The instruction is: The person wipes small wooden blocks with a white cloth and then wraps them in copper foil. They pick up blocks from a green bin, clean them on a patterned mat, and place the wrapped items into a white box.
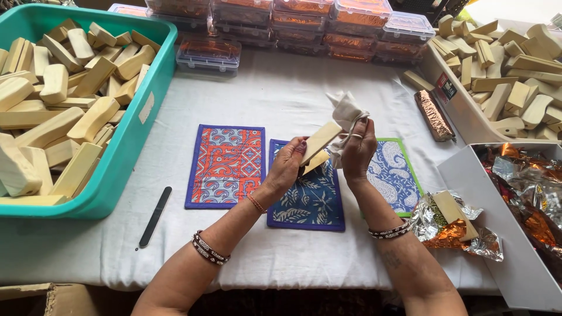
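Note:
My left hand [288, 164] grips the lower end of a pale wooden block [319, 142], held tilted above the table. My right hand [358, 149] pinches a white cloth [345, 111] against the block's upper end. Both hands hover over a blue leaf-patterned mat [310, 202]. Beside it lie an orange-and-blue patterned mat [225, 167] on the left and a blue-and-white mat with a green border [395, 178] on the right, partly hidden by my right forearm.
A teal bin [132, 137] of wooden blocks stands at the left, a white tray [453, 96] of blocks at the back right. Stacked clear plastic boxes [293, 23] line the back. A foil-wrapped bar [434, 114], loose foil with a block [453, 219], a white box of foil [503, 234] and a black nail file [154, 216] lie around.

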